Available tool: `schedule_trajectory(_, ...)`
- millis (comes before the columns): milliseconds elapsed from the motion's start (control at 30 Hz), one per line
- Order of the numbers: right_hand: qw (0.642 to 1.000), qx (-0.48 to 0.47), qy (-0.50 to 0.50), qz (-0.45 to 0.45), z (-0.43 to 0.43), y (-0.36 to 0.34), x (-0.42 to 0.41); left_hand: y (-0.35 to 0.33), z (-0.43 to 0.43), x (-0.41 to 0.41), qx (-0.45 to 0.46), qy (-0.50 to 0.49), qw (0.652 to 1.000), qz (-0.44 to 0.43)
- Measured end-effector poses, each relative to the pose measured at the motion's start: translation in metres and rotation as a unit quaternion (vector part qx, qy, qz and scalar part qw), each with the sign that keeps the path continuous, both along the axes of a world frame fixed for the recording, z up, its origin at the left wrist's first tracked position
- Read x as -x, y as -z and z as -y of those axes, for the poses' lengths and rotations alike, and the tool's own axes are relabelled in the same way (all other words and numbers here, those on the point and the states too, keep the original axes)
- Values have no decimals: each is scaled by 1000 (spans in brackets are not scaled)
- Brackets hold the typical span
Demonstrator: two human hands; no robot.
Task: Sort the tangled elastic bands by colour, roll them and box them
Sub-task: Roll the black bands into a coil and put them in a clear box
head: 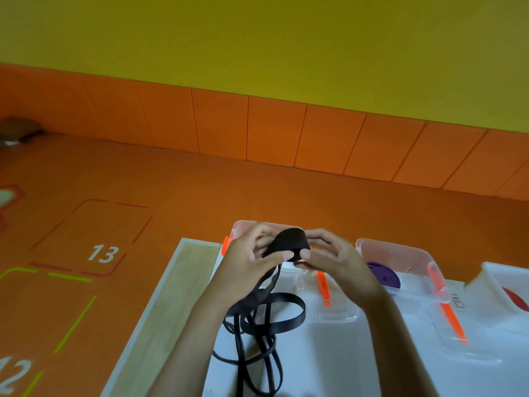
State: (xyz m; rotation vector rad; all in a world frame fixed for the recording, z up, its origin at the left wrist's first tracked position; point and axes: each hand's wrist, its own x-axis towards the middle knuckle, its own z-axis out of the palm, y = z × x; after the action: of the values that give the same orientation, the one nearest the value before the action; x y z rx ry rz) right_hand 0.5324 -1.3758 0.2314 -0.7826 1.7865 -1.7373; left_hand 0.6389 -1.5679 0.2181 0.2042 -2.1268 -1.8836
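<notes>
your two hands meet on a black roll (290, 243) of elastic held up over the near edge of the first clear box (243, 226). your left hand (246, 265) has its thumb pressed on the roll's front and its fingers curled behind it, and your right hand (332, 259) pinches the other side, thumb to the front, fingers curved round the back; both are closed on the roll. from under your left palm the unrolled black band (269, 313) drops in loose crossing loops onto the white table (329, 362) and runs off the bottom of the view. just right of the loops a clear lid (335, 313) with an orange clip (323, 287) lies flat. further right a second box (400, 253) holds a purple roll (383, 275), with another orange-clipped lid (458, 339) in front of it. at the far right edge a third box (492, 279) shows part of a red roll (515, 300). left of the table, the orange floor (171, 181) carries a marked square numbered 13 (103, 253).
</notes>
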Motion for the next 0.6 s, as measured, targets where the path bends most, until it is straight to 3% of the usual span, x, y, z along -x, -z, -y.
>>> schedule_trajectory(100, 998, -54, 3, -38, -9, -10, 7, 2, -2, 1, 40, 31, 998, 25)
schedule_trajectory(167, 999, -25, 27, -38, -11, -12, 7, -4, -7, 2, 30, 22, 999, 13)
schedule_trajectory(300, 996, 70, 63, -1, -10, -2, 0, -16, -1, 4, 101, -4, 994, -35)
schedule_trajectory(467, 979, 172, 8, 110, 2, 14, -8, -24, -2, 4, -58, -26, 994, -84)
schedule_trajectory(600, 972, 210, 3, 104, 9, 20, -10, -18, -8, 6, -82, -57, 990, -104)
